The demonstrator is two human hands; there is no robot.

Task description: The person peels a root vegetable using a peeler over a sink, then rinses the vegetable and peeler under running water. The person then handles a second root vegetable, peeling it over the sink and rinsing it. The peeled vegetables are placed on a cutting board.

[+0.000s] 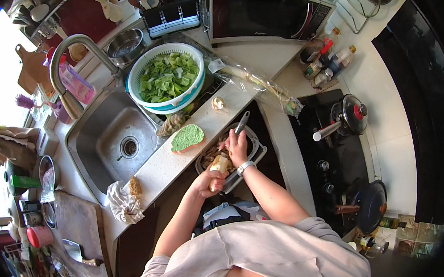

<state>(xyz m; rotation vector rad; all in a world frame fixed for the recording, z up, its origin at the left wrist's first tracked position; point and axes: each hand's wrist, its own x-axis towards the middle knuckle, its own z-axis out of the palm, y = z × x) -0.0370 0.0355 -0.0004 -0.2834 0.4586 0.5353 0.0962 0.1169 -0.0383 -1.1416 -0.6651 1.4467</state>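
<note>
My left hand (209,184) grips a pale, partly peeled root vegetable (219,164), tilted upward. Close beside it, my right hand (237,148) holds a peeler with a grey handle (242,123) pointing away from me; its blade is hidden by my fingers. Both hands are over a waste bin (261,150) with a pale rim, and brown peelings (210,155) lie inside it. On the counter edge beyond are a green sponge (188,137), a brown banded taro-like root (173,124) and a small pale bulb (218,103).
A white and blue colander basin (133,81) holds chopped greens (168,77) beside the steel sink (96,122). Bagged long vegetables (256,79) lie before the microwave (258,17). A lidded pot (350,114) stands on the hob at right. At left, a cleaver (74,251) rests on a cutting board (79,220).
</note>
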